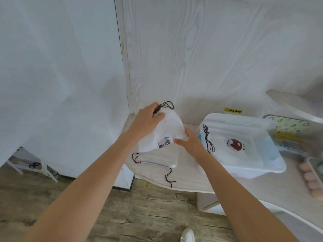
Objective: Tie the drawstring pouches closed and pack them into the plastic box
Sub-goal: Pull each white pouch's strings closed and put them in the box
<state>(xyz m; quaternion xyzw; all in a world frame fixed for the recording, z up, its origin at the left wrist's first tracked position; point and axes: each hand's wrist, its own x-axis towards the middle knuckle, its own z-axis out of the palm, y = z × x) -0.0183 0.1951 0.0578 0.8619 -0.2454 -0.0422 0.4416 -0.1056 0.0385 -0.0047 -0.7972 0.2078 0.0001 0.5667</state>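
A white drawstring pouch with a small dark cartoon print is held up above the table's left end. My left hand grips its gathered neck, where the dark cord loops out. My right hand holds the pouch's lower right side with thumb and fingers. Beneath it lies another white pouch flat on the table, its dark cords trailing over the front edge. The white plastic box stands to the right and holds a pouch with a brown bear print, its cord draped at the box's left rim.
The pale wood table meets a white wood-grain wall behind. At the far right are a patterned green item, a clear container and several pink round things. A white curtain hangs to the left over a wood floor.
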